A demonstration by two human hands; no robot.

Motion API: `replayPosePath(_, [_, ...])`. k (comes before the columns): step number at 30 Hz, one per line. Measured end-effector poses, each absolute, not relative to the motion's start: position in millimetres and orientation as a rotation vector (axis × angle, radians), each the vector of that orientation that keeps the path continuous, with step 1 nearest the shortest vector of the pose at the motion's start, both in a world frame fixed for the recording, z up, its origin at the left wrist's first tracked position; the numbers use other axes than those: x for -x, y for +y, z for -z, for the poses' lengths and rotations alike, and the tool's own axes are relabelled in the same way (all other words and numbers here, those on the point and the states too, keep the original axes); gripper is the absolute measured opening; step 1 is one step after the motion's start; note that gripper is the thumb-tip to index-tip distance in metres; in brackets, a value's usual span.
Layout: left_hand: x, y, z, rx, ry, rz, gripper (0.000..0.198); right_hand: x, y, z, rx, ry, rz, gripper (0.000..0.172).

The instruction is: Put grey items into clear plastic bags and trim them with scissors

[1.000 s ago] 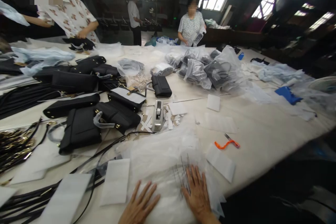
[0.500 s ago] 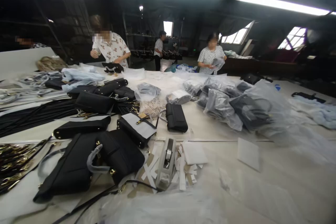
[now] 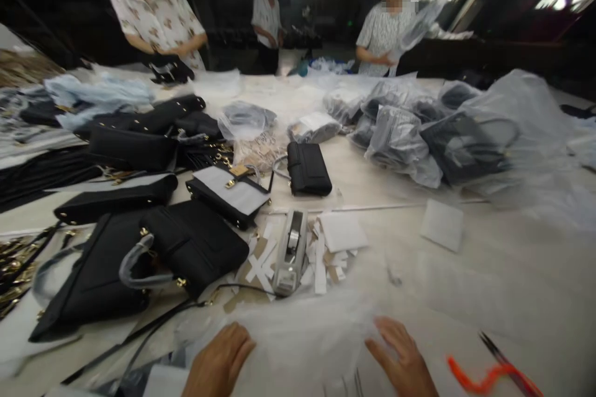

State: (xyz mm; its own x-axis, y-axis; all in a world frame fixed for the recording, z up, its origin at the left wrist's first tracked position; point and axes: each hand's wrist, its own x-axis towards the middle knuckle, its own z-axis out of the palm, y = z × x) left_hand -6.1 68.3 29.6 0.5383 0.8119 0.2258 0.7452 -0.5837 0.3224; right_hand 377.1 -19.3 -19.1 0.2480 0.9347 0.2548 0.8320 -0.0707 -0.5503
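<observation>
A sheet or bag of thin clear plastic [image 3: 307,338] lies in front of me, between my hands. My left hand [image 3: 221,356] is at its left side, fingers bent and closed on the plastic. At the right side is my right hand [image 3: 403,356], slightly blurred, thumb and fingers apart at the plastic's edge. Just beyond lies a grey tape dispenser [image 3: 290,254] among white and brown paper strips [image 3: 320,270]. To the left lie black handbags [image 3: 198,248] with plastic-wrapped handles and gold fittings. A pointed dark tool [image 3: 494,347] with an orange-red strip [image 3: 479,378] lies right of my right hand.
Bagged goods [image 3: 403,142] are heaped at the back right. A small black bag [image 3: 308,167] lies mid-table near a stack of white sheets [image 3: 343,232]. Black straps [image 3: 44,177] and gold chains [image 3: 16,279] cover the left. Three people stand beyond the table.
Both my hands have come into view at the bottom, at the plastic. My view has tilted down. The person at the back right has raised a clear bag.
</observation>
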Motion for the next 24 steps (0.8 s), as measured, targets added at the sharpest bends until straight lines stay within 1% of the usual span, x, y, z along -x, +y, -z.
replayPosePath(2, [1.0,74.3,-30.9,-2.572,1.356,-0.51,0.042,-370.9,-41.5,6.4,1.961,-1.564,-0.332,0.035])
replayPosePath(4, [-3.7,80.9,-23.7,-2.623,1.399,-0.441,0.045,-361.3,-40.8,1.6,2.004,-1.442,-0.432,0.034])
replayPosePath(6, [-6.0,86.4,-11.0,-2.679,1.44,-0.35,0.047,-351.7,-29.8,7.2,2.05,-1.294,-0.463,0.036])
replayPosePath(9, [-4.4,93.3,6.4,-2.692,1.518,-0.214,0.05,-348.9,-16.7,23.2,2.106,-1.181,-0.415,0.04])
replayPosePath(12, [2.1,97.2,3.3,-2.656,1.697,-0.127,0.043,-366.2,-14.0,21.8,2.177,-1.106,-0.361,0.037])
replayPosePath(13, [4.2,96.3,-4.2,-2.661,1.752,-0.16,0.038,-372.9,-14.2,13.6,2.209,-1.075,-0.318,0.037])
replayPosePath(15, [4.7,88.7,-26.8,-2.691,1.757,-0.351,0.025,-378.5,-15.4,-13.1,2.245,-1.056,-0.182,0.038])
replayPosePath(17, [-2.1,73.0,-50.8,-2.69,1.584,-0.6,0.017,-366.7,-18.4,-44.9,2.16,-1.188,-0.077,0.036])
replayPosePath(18, [-8.2,63.4,-59.2,-2.687,1.449,-0.677,0.02,-354.6,-20.7,-57.7,2.065,-1.328,-0.075,0.036])
replayPosePath(20, [-22.0,45.8,-62.6,-2.749,1.172,-0.659,0.032,-325.4,-25.5,-68.0,1.823,-1.721,-0.169,0.043])
replayPosePath(22, [-31.8,37.3,-46.3,-2.893,1.04,-0.496,0.042,-303.6,-26.4,-53.0,1.646,-2.119,-0.175,0.053])
replayPosePath(24, [-32.4,41.1,-18.1,-3.02,1.067,-0.347,0.051,-300.1,-21.1,-19.9,1.721,-2.252,-0.042,0.062])
